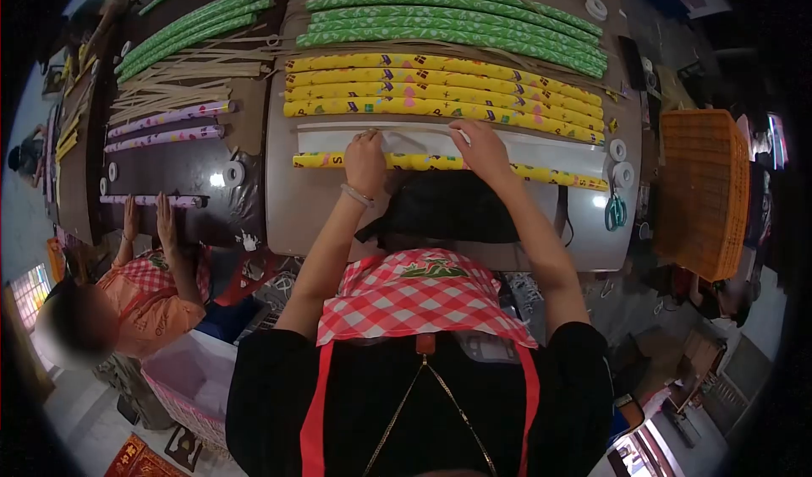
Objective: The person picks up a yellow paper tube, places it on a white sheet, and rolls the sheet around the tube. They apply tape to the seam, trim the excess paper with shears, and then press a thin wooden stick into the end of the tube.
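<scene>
A sheet of yellow patterned wrapping paper (326, 139) lies in front of me, white underside up, with its near part rolled into a yellow tube (321, 161). My left hand (365, 157) is closed, its fingertips pinching the sheet's far edge, where a thin tan strip runs. To its right, my right hand (480, 145) bends its fingers onto the same edge, thumb and forefinger close together. Between the hands the white side looks slightly creased. A black bag-like cloth (448, 211) sits at the table edge under my wrists.
Beyond the sheet lie several yellow rolls (440, 90) and several green rolls (457, 20). Tape rolls (623, 173) and green-handled scissors (616, 213) are at right. An orange crate (698, 189) stands beyond the table. At left, a co-worker's hands (165, 221) press a purple roll (152, 200).
</scene>
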`<act>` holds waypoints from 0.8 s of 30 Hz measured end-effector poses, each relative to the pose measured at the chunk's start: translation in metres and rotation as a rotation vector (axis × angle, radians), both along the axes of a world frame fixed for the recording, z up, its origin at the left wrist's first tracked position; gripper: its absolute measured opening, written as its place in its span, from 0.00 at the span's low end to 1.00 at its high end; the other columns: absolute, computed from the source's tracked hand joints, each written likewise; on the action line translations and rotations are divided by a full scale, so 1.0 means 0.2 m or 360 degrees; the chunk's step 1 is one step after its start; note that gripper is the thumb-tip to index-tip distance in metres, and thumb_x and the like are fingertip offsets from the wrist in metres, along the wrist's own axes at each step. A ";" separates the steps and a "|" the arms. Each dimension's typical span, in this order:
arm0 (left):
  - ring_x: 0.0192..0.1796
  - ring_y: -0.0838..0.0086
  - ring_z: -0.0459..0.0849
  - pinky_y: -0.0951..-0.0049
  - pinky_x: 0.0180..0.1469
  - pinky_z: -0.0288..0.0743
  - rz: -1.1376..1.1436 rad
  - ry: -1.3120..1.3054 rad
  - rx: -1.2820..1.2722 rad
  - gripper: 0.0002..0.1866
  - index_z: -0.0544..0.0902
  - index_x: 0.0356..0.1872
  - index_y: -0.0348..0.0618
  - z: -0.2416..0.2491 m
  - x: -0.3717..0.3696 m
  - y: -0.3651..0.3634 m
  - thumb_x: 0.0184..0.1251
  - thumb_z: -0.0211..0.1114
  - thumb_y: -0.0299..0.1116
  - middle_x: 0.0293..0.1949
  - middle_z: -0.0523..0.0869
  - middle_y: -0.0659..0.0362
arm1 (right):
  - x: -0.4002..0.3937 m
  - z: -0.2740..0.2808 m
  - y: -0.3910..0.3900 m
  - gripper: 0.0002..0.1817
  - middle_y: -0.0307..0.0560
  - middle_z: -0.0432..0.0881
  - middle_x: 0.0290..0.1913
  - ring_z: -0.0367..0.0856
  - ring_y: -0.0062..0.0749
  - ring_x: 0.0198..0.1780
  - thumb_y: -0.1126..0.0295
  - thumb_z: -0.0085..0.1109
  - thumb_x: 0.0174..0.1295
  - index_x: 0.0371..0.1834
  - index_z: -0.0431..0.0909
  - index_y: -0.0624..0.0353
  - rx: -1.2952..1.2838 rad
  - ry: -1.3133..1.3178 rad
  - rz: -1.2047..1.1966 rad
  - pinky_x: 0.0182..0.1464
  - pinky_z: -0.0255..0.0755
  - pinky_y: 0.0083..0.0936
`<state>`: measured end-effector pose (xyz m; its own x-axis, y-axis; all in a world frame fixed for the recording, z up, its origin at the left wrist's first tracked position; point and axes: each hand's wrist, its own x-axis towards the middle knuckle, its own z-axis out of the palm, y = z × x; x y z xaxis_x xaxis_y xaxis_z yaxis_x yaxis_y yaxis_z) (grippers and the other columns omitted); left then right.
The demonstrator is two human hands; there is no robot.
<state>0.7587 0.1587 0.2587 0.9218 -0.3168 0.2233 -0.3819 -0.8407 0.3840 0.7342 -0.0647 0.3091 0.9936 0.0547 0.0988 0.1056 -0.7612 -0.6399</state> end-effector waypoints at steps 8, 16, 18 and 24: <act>0.40 0.57 0.77 0.66 0.41 0.73 0.0038 0.0035 -0.0075 0.13 0.78 0.34 0.35 0.02 -0.01 0.00 0.44 0.52 0.20 0.39 0.80 0.50 | 0.13 -0.02 0.06 0.17 0.44 0.77 0.24 0.76 0.38 0.29 0.55 0.46 0.60 0.28 0.76 0.57 -0.0313 0.0658 0.0034 0.32 0.68 0.30; 0.41 0.57 0.77 0.66 0.44 0.71 0.0076 0.0138 -0.0039 0.15 0.77 0.40 0.36 0.06 -0.01 -0.01 0.48 0.52 0.20 0.42 0.80 0.51 | 0.12 -0.02 -0.05 0.18 0.44 0.78 0.25 0.78 0.33 0.32 0.53 0.49 0.57 0.33 0.78 0.58 -0.0012 0.0949 0.0011 0.30 0.69 0.31; 0.41 0.57 0.78 0.67 0.44 0.72 0.0017 0.0108 0.0006 0.16 0.77 0.40 0.36 0.08 0.00 0.00 0.46 0.52 0.19 0.42 0.80 0.51 | 0.11 -0.05 -0.09 0.15 0.45 0.78 0.26 0.78 0.35 0.33 0.56 0.52 0.56 0.31 0.78 0.57 -0.0082 0.0775 0.0059 0.32 0.69 0.32; 0.41 0.58 0.78 0.66 0.42 0.73 -0.0002 0.0119 0.0254 0.20 0.76 0.43 0.37 0.06 -0.01 -0.01 0.43 0.54 0.20 0.43 0.79 0.52 | 0.07 -0.07 -0.14 0.09 0.44 0.77 0.29 0.77 0.39 0.32 0.61 0.55 0.53 0.29 0.78 0.54 -0.0296 0.0501 -0.0139 0.33 0.70 0.34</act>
<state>0.7564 0.1576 0.2714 0.9336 -0.3439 0.1007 -0.3583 -0.8929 0.2728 0.7475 -0.0930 0.2950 0.9754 -0.0435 -0.2160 -0.1450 -0.8647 -0.4808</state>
